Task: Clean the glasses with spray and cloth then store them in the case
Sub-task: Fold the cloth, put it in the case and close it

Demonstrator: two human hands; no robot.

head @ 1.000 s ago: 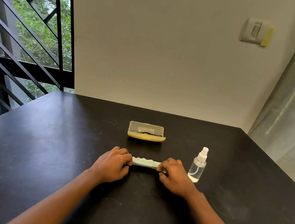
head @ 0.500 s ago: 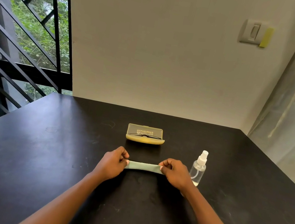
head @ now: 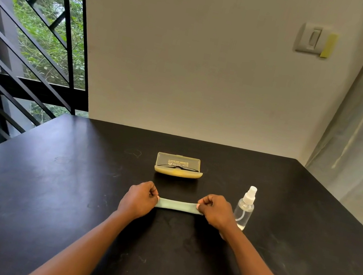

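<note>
My left hand (head: 139, 200) and right hand (head: 217, 212) are each pinching one end of the pale green cloth (head: 177, 205), holding it taut above the black table (head: 45, 186), with the spray bottle (head: 244, 209) standing just beside my right hand and the glasses (head: 178, 167) lying in the open yellow case (head: 179, 166) beyond.

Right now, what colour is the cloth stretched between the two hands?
Pale green, plain with no pattern; the cloth shows best in the head view.
</note>
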